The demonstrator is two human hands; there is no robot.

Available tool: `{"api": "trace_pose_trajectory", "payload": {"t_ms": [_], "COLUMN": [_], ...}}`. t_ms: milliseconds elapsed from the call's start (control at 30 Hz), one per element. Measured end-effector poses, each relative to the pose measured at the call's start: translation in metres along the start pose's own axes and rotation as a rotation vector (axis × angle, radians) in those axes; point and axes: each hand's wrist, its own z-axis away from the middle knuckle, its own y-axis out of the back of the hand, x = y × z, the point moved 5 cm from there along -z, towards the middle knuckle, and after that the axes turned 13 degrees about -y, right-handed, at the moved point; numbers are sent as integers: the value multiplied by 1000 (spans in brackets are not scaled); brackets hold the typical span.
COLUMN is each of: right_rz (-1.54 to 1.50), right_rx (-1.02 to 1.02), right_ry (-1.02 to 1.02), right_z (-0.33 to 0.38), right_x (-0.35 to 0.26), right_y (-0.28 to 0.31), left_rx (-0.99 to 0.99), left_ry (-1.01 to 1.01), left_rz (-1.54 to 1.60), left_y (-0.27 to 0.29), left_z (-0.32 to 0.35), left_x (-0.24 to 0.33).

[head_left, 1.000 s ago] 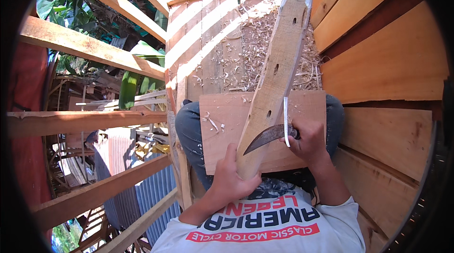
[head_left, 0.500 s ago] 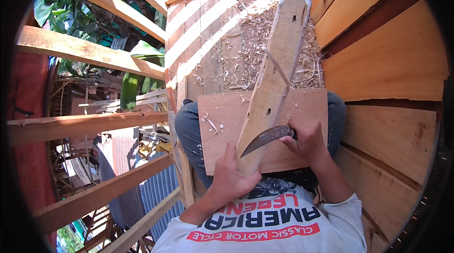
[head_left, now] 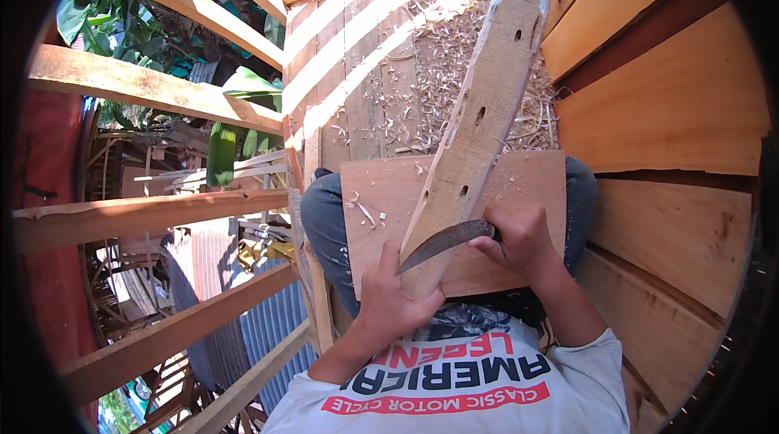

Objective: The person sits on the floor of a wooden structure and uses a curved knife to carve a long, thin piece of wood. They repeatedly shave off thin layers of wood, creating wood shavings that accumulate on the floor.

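A long, pale wooden beam (head_left: 487, 109) with several dark slots slants from my lap up to the top of the view. My left hand (head_left: 392, 292) is closed around its near end. In my right hand (head_left: 526, 246) is a knife (head_left: 446, 242) with a broad, curved dark blade; my fist hides most of its handle. The blade lies across the near part of the beam, its tip close to my left hand's fingers. Under the beam a flat wooden board (head_left: 519, 182) rests over my legs, with a few curled shavings (head_left: 365, 211) on its left side.
Wood shavings (head_left: 446, 69) cover much of the plank floor (head_left: 329, 52) ahead. Wide wooden wall boards (head_left: 665, 121) close in the right side. On the left, open wooden rails (head_left: 154, 217) look out on corrugated metal sheets (head_left: 276, 341) and banana leaves (head_left: 223, 154).
The beam's far end has swung slightly right. The knife has shifted a little left and its tip is nearer my left hand. The long shaving on the beam is gone.
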Motion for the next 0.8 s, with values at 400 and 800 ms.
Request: {"api": "trace_pose_trajectory", "payload": {"t_ms": [400,800], "right_rz": [-52,-116], "right_rx": [-16,-24], "right_ry": [-76,-359], "right_z": [-4,-12], "right_x": [4,15], "right_y": [-4,19], "left_rx": [-45,-29], "left_ry": [119,139], "left_rz": [163,161], "left_y": [-1,0], "left_z": [1,8], "left_x": [-2,-7]}}
